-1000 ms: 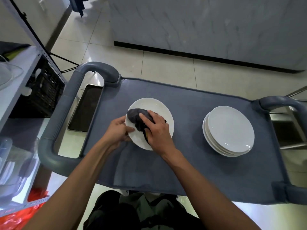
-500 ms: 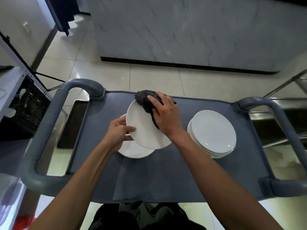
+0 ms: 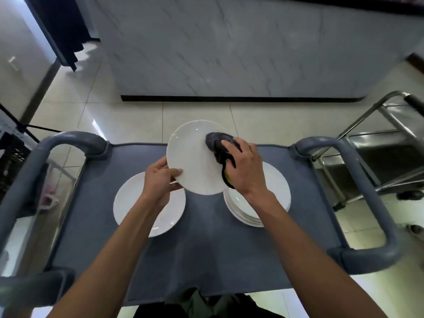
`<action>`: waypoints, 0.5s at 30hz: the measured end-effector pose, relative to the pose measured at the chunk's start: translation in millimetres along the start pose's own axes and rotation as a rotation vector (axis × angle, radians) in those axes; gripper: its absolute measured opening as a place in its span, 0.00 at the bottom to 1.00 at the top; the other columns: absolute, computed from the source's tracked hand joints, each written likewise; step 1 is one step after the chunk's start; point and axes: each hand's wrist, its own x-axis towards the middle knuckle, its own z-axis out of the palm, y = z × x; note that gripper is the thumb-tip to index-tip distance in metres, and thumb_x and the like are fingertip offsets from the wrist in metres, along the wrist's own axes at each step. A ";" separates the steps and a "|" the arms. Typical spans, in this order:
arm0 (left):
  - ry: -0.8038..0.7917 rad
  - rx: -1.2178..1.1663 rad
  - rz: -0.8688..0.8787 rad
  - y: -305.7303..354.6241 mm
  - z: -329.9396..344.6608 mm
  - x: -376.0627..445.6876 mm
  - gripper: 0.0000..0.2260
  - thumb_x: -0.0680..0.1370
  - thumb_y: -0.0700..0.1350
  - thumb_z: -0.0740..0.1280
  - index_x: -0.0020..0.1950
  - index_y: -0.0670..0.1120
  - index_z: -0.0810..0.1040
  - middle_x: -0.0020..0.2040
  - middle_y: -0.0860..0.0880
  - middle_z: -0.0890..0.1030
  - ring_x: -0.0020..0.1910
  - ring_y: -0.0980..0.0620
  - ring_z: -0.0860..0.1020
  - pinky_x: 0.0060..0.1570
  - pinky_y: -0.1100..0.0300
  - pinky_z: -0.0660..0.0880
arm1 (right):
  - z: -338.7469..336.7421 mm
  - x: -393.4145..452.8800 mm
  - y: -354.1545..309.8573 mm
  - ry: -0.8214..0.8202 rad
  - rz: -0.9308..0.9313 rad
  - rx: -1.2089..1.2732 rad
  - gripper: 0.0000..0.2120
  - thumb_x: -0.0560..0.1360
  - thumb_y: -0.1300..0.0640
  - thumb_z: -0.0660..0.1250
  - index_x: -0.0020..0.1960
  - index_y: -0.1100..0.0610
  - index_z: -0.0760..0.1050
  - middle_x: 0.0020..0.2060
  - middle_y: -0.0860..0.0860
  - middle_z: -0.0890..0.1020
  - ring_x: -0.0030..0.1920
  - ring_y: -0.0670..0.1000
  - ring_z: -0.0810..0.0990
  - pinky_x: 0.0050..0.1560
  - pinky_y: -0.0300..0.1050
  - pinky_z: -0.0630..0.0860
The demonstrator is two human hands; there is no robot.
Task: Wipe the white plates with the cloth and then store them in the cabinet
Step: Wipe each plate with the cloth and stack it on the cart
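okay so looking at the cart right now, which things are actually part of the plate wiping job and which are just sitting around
Part of the job:
held plate, gripped by the left hand
dark cloth, pressed on it by the right hand
single plate on the cart mat
plate stack

Just around:
grey cart
steel trolley
black crate

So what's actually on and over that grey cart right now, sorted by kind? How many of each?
Single round white plates: 2, one held up, one lying on the cart at the left
Stacks of white plates: 1, its count hidden
Dark cloths: 1
Hands: 2, left, right
Total: 6
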 end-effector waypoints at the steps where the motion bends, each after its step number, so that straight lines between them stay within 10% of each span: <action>1: 0.008 -0.004 0.009 0.0 10.2 1.8 0.20 0.75 0.27 0.63 0.57 0.49 0.83 0.48 0.49 0.86 0.43 0.46 0.82 0.40 0.50 0.82 | -2.5 -3.0 6.6 -0.004 0.008 0.013 0.24 0.77 0.59 0.64 0.73 0.49 0.71 0.70 0.52 0.71 0.66 0.58 0.69 0.59 0.60 0.72; 15: 0.052 -0.050 0.103 -13.2 114.9 -1.1 0.18 0.77 0.29 0.63 0.54 0.49 0.84 0.47 0.47 0.87 0.45 0.47 0.85 0.40 0.52 0.82 | -16.4 -41.2 47.0 0.063 -0.036 0.268 0.24 0.78 0.57 0.66 0.73 0.49 0.69 0.70 0.51 0.72 0.66 0.56 0.70 0.64 0.54 0.72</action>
